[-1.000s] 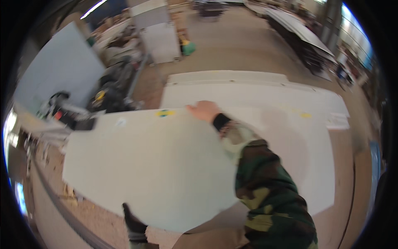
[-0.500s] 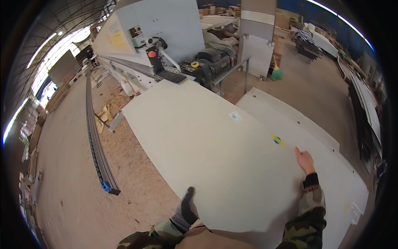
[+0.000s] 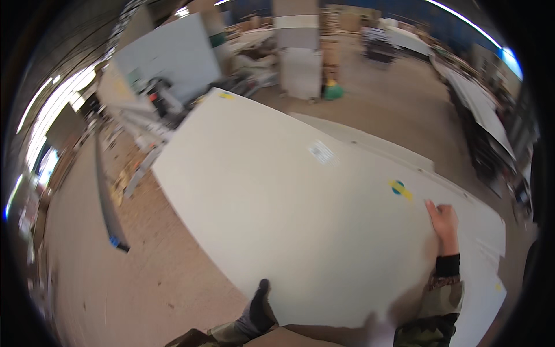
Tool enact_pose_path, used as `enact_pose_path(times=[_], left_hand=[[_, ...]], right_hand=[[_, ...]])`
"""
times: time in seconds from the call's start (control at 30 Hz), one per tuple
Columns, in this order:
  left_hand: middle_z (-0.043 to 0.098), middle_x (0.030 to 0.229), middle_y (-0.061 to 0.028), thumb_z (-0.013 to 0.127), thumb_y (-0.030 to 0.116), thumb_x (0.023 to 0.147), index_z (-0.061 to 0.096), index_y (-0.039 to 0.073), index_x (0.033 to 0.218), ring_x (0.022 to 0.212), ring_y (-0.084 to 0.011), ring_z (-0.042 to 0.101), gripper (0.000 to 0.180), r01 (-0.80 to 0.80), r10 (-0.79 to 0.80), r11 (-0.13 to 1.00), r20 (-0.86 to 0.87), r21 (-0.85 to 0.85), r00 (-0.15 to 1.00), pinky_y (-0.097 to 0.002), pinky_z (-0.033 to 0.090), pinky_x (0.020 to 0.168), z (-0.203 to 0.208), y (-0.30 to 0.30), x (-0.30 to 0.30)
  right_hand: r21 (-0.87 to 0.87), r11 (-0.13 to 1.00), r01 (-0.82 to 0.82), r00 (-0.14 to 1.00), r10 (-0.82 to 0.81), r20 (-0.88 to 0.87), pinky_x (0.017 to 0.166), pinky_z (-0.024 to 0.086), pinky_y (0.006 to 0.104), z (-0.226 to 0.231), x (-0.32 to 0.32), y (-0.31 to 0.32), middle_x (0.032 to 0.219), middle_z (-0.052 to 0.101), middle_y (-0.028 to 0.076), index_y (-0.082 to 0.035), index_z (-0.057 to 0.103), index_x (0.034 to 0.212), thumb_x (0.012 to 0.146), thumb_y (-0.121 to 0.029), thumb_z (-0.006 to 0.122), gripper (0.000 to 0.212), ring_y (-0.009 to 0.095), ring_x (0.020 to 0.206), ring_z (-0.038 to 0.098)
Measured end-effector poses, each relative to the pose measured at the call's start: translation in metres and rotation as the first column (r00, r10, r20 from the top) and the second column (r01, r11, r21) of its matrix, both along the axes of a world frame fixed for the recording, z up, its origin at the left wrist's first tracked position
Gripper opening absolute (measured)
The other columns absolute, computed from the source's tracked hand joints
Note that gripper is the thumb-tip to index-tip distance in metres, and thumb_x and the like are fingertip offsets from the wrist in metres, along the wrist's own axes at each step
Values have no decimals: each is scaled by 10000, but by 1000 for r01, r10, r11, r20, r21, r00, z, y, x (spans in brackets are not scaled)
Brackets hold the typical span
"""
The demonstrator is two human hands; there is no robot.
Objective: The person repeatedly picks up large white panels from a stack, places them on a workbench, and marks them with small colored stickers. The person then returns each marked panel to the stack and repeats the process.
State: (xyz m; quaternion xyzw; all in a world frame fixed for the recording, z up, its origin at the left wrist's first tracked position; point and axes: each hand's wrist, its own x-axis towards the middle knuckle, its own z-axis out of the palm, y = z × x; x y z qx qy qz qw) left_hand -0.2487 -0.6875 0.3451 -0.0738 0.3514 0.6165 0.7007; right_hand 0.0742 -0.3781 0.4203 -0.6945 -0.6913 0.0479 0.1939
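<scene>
A large off-white board [image 3: 248, 202] lies tilted across the middle of the view, held between both hands. My left hand [image 3: 258, 312], in a grey and black glove, grips its near left edge with the thumb on top and the fingers hidden beneath. On the right edge, my bare right hand [image 3: 444, 224] is closed with its thumb on the upper face; the other fingers are mostly hidden. A white label [image 3: 321, 152] and a yellow strip with a blue-green dot [image 3: 400, 189] are on the board. Below and beyond it lies another pale board [image 3: 480, 225].
At the far left stands a machine with a light-blue panel [image 3: 167, 52], blurred. A long dark rail [image 3: 106, 196] with a blue end runs along the dusty floor. A green broom [image 3: 332, 90] stands by a grey cabinet-like post [image 3: 300, 58]. Stacked boards [image 3: 483, 110] line the right.
The view has swung right, so the machine sits farther left. The held board has come away from the machine, its far end now showing a yellow mark. Both hands keep their grip.
</scene>
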Motion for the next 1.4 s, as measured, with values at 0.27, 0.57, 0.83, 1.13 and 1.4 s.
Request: enact_pose_path(times=[0.27,0.57,0.83,1.13,1.4], left_hand=[[450,1277,-120,500,547,856,360,50,1333,1133,-254,445,703,102,28,855,-241,509,970,-388,377,949,54,167,-130],[490,1208,-120,521,520,854,404,31,1291,1071,-237,475,666,422,258,604,-667,676,699,-365,393,914,208,298,181],[526,1146,-119,539,495,852,443,15,1254,1016,-223,502,633,735,545,384,-780,558,307,-345,408,882,309,373,425],[567,1076,-118,560,467,850,487,-3,1212,954,-206,531,598,864,662,250,-728,437,177,-323,424,846,369,416,713],[627,846,-116,614,380,833,599,-52,1038,730,-167,567,479,917,579,351,-813,189,-55,-262,445,703,321,549,971]], right_hand=[[575,789,215,909,53,-413,437,360,317,163,-18,-10,433,451,98,5,649,677,723,-464,702,474,177,410,429],[583,640,501,629,193,-753,478,413,239,114,242,-140,594,576,36,8,604,804,711,-361,773,416,55,539,481],[411,707,576,437,159,-885,532,425,249,1,377,-160,666,565,14,-5,555,991,874,-291,609,314,61,589,473],[119,901,416,172,51,-984,681,456,289,-60,524,-161,836,591,76,-3,513,1097,923,-349,511,388,113,744,526],[-105,934,343,-7,-110,-994,653,459,267,-124,726,-78,801,609,45,22,576,1052,923,-337,524,385,85,736,521]])
